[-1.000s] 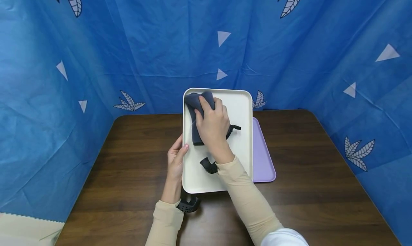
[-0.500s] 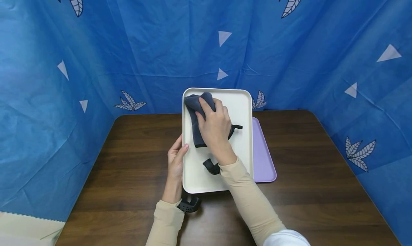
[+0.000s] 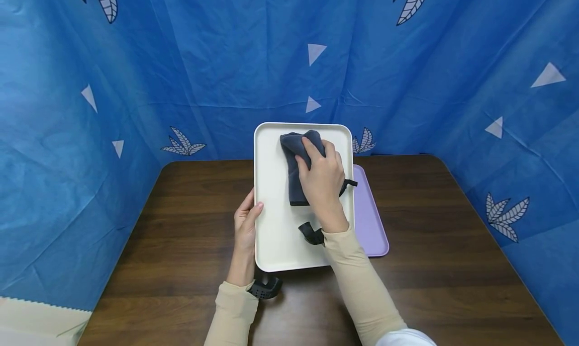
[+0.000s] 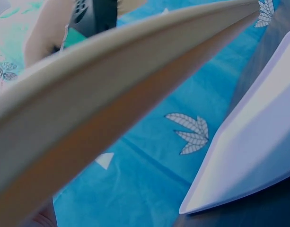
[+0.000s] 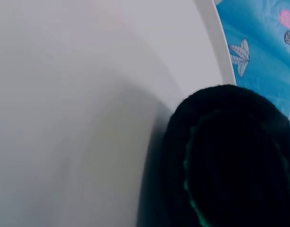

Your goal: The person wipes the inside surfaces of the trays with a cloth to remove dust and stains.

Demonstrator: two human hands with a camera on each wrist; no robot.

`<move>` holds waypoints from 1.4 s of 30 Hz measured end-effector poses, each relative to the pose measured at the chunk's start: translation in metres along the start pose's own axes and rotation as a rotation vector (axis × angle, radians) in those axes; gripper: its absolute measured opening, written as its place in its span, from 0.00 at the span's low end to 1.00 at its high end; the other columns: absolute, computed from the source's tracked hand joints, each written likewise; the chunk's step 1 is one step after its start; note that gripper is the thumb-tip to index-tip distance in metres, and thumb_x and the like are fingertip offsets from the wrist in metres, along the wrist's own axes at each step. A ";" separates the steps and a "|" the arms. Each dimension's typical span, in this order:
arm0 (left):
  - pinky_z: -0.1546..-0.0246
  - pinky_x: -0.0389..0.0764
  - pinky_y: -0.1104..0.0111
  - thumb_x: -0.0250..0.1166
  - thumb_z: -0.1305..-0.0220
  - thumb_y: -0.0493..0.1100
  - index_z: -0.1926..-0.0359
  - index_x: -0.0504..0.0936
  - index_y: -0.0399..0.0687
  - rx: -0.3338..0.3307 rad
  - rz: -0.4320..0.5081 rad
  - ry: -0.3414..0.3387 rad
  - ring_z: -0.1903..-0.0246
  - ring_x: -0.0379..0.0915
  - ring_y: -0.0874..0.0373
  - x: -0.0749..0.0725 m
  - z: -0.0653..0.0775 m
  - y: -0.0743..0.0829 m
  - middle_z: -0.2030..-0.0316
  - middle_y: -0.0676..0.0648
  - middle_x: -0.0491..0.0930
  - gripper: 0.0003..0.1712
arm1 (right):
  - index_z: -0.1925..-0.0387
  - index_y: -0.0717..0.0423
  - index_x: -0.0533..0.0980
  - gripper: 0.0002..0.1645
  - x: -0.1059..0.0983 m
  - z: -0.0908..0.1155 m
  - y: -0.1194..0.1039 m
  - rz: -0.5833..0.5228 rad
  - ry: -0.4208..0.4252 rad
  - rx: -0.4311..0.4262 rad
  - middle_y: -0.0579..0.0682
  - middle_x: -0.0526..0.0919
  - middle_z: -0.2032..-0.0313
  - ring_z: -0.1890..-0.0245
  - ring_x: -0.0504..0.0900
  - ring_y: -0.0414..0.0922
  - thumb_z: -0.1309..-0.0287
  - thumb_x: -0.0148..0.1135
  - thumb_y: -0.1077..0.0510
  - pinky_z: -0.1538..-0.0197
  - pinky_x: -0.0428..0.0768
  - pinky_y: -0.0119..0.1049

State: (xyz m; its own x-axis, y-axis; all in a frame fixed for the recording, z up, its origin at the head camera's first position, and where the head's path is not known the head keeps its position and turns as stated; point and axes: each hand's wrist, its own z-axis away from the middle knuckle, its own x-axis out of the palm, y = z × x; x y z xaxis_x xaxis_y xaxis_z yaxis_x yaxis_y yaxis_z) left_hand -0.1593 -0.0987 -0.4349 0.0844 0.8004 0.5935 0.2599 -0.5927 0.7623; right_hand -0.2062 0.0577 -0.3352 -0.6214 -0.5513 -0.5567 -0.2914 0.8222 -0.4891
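Observation:
A white rectangular tray (image 3: 276, 230) is held up off the table, tilted with its inside facing me. My left hand (image 3: 246, 228) holds its left edge, the thumb on the rim and the fingers partly hidden behind. In the left wrist view, the tray's underside and rim (image 4: 111, 71) cut across the frame. A dark grey cloth (image 3: 296, 175) lies bunched against the tray's inner face, with my right hand (image 3: 322, 182) gripping it from above. The right wrist view has the dark folded cloth (image 5: 230, 156) against the pale tray surface (image 5: 64, 94).
A purple tray (image 3: 371, 225) lies on the brown wooden table (image 3: 429, 285), partly covered by the white one. Blue curtains (image 3: 217, 74) with leaf and triangle prints surround the table at the back and sides. Black straps (image 3: 266, 288) sit at both wrists.
My right hand and the cloth have slid right across the tray's face, from its upper left corner towards the middle. The left hand and white tray have barely moved.

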 end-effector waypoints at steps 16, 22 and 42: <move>0.60 0.84 0.72 0.46 0.32 0.25 0.41 0.80 0.51 0.031 0.056 -0.030 0.58 0.85 0.62 -0.003 0.000 0.003 0.52 0.51 0.85 0.28 | 0.42 0.48 0.79 0.24 -0.013 -0.005 0.034 0.012 0.020 0.201 0.65 0.77 0.46 0.51 0.79 0.63 0.41 0.67 0.52 0.53 0.78 0.59; 0.60 0.84 0.72 0.46 0.32 0.25 0.42 0.81 0.52 0.027 0.050 -0.047 0.59 0.85 0.63 -0.002 0.000 0.003 0.52 0.52 0.86 0.28 | 0.42 0.48 0.79 0.24 -0.014 -0.003 0.037 0.005 0.020 0.226 0.66 0.77 0.45 0.51 0.78 0.63 0.40 0.67 0.52 0.53 0.77 0.59; 0.60 0.84 0.72 0.48 0.33 0.26 0.41 0.81 0.54 0.007 0.022 -0.035 0.58 0.84 0.63 0.002 0.001 0.002 0.51 0.53 0.85 0.28 | 0.42 0.49 0.79 0.24 -0.005 0.005 0.010 0.015 0.024 0.131 0.65 0.78 0.48 0.53 0.79 0.61 0.41 0.67 0.52 0.55 0.79 0.56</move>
State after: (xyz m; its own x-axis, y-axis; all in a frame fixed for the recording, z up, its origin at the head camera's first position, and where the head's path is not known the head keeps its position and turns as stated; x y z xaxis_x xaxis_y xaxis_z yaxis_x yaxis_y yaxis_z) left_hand -0.1574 -0.0981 -0.4326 0.1235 0.7900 0.6006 0.2643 -0.6095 0.7474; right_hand -0.2027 0.0679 -0.3406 -0.6428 -0.5346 -0.5487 -0.1854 0.8035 -0.5657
